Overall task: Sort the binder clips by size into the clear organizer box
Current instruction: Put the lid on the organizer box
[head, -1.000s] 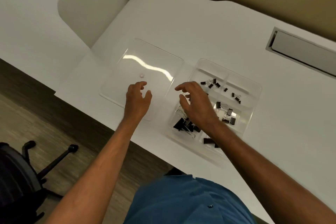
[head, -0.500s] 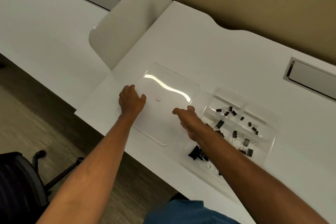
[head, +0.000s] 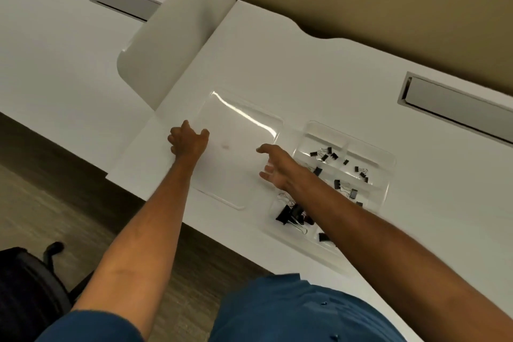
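Change: both hands are leaving the clips and reaching left onto the clear lid; the view is tilting up.
Left hand (head: 188,141): curling its fingers (head: 204,134) over the lid's left edge, apparently gripping it.
Right hand (head: 276,165): hovering at the lid's right edge, fingers spread and holding nothing.
Lid (head: 238,130): lying flat on the table (head: 319,69), just left of the organizer box (head: 388,164).
Binder clips (head: 324,154): sitting in the box's compartments, small ones far, large ones (head: 291,212) near.
Risk: swinging the lid shut may be catching the right forearm or jolting clips across dividers.
Edges: the lid's near-left corner is lying close to the table edge.
Room: far table is offering open space.
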